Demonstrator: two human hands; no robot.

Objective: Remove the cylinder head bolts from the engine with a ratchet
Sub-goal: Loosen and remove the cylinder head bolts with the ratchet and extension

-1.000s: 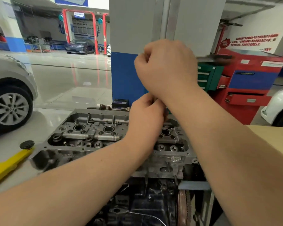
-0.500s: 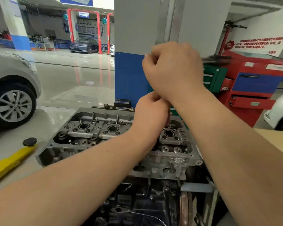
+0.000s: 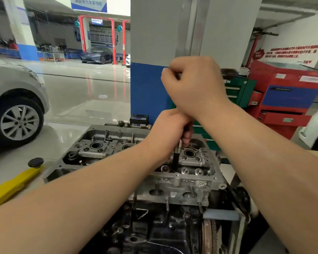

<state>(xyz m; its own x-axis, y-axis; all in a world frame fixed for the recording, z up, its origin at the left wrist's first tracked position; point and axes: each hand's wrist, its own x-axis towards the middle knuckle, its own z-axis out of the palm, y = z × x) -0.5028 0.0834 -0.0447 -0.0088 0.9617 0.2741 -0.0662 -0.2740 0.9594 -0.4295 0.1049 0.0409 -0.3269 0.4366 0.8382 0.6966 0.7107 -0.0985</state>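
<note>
A grey cylinder head [image 3: 191, 180] sits on top of the dark engine block [image 3: 163, 226] in front of me. My left hand [image 3: 171, 129] grips the upright extension bar [image 3: 177, 158] of the ratchet, whose dark socket end goes down into the head near its right end. Above it, my right hand [image 3: 195, 85] is closed in a fist round the ratchet handle [image 3: 229, 72], whose dark blurred end sticks out to the right. The bolt under the socket is hidden.
A silver car [image 3: 13, 110] stands at the left, and a yellow lift arm with a black pad [image 3: 15, 182] lies at the lower left. A blue and grey pillar [image 3: 151, 88] rises behind the engine. Red and green tool cabinets [image 3: 283, 99] stand at the right.
My right fist has swung slightly left with the handle. The extension bar below my left hand has come into view. The camera has shifted a little.
</note>
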